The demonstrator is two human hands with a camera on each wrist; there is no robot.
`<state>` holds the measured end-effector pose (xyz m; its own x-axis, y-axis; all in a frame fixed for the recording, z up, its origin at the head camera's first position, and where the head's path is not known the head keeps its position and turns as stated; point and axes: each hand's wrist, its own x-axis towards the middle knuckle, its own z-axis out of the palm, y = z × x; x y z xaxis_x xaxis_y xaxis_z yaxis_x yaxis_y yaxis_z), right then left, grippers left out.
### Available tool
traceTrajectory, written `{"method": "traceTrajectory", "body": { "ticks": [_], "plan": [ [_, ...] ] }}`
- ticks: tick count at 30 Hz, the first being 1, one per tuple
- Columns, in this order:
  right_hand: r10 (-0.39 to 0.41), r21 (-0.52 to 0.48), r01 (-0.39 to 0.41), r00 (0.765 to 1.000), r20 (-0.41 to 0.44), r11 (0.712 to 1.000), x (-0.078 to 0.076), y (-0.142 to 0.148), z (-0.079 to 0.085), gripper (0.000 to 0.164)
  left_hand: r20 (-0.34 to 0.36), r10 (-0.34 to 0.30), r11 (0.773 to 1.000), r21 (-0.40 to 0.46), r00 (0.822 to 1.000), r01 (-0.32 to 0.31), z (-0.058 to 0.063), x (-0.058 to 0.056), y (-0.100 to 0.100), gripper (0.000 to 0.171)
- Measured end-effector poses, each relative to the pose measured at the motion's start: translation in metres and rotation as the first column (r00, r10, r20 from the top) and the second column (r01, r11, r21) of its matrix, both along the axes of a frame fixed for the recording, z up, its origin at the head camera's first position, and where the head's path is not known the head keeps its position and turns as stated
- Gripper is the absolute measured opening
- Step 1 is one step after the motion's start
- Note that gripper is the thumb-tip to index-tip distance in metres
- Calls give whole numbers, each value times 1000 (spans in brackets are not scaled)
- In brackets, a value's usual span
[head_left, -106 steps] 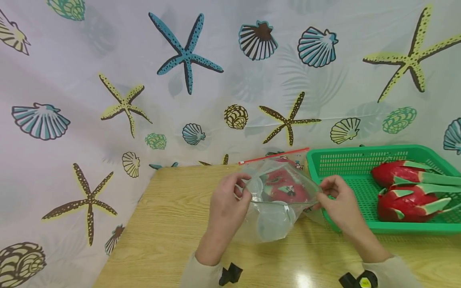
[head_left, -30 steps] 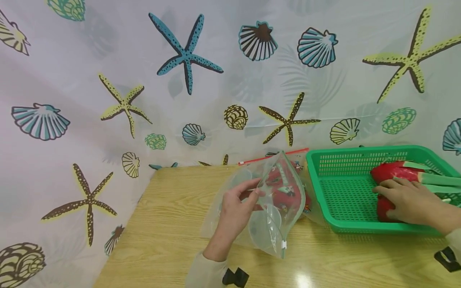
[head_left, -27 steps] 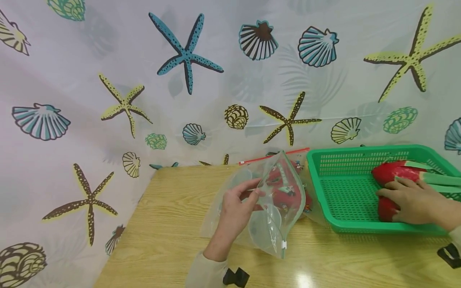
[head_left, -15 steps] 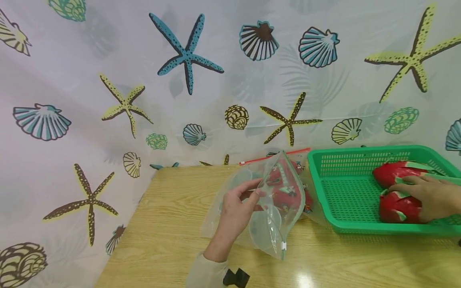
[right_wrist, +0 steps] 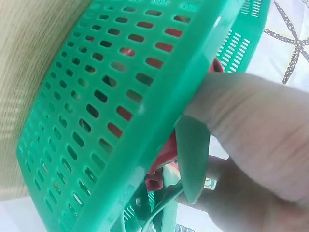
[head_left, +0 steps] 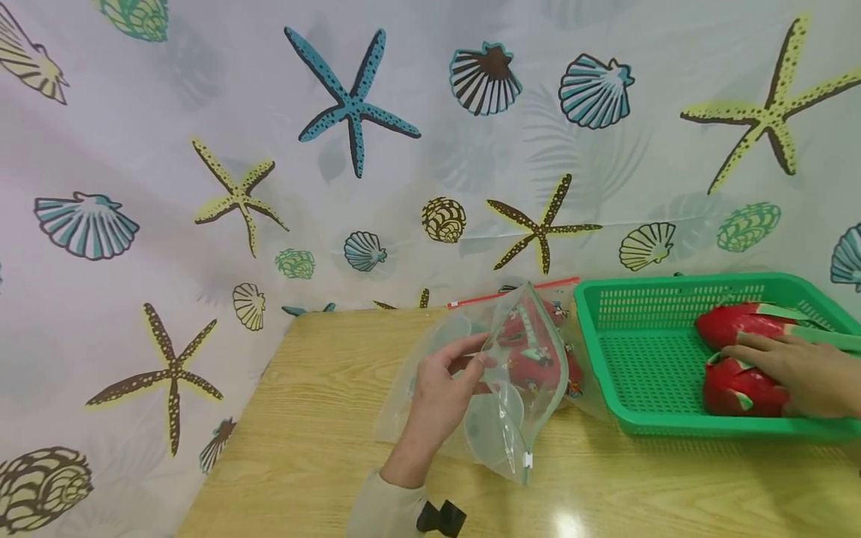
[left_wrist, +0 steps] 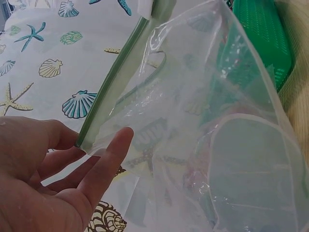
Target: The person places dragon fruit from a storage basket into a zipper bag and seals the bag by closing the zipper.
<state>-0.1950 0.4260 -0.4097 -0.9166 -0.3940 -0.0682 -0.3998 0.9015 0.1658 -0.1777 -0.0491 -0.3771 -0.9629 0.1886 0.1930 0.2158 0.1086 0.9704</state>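
Note:
My left hand [head_left: 440, 392] pinches the rim of a clear zip bag [head_left: 494, 433] with a green-edged mouth and a white slider. The bag's mouth stands apart and faces right. In the left wrist view the thumb and fingers [left_wrist: 113, 159] meet the green zip edge [left_wrist: 108, 89]. My right hand [head_left: 810, 373] grips the nearer red dragon fruit [head_left: 740, 388] from its leafy end, inside a green basket [head_left: 646, 373]. A green leaf [right_wrist: 190, 154] shows beside the thumb in the right wrist view. The fingers' far side is partly hidden.
A second dragon fruit [head_left: 729, 323] lies behind the gripped one. Behind the clear bag is another bag with a red zip [head_left: 514, 292] and red contents. The wooden table [head_left: 323, 418] meets a curtain printed with starfish and shells [head_left: 430, 112].
Both hands held the clear bag's mouth at first. My right hand then went to the basket and shifted right over the nearer dragon fruit. My left hand kept the bag, its mouth turned right.

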Motion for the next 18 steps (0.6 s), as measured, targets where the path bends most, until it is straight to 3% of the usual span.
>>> {"method": "traceTrajectory", "body": {
  "ticks": [9,18],
  "plan": [
    [-6,-145,9,1000,24,989,-4,-10,0,97,0,-7,1000,-10,1000,7,0,-1,0,29],
    [-104,-302,131,989,106,944,-5,-32,14,107,18,-8,1000,-1,1000,8,0,-1,-1,29]
  ]
}}
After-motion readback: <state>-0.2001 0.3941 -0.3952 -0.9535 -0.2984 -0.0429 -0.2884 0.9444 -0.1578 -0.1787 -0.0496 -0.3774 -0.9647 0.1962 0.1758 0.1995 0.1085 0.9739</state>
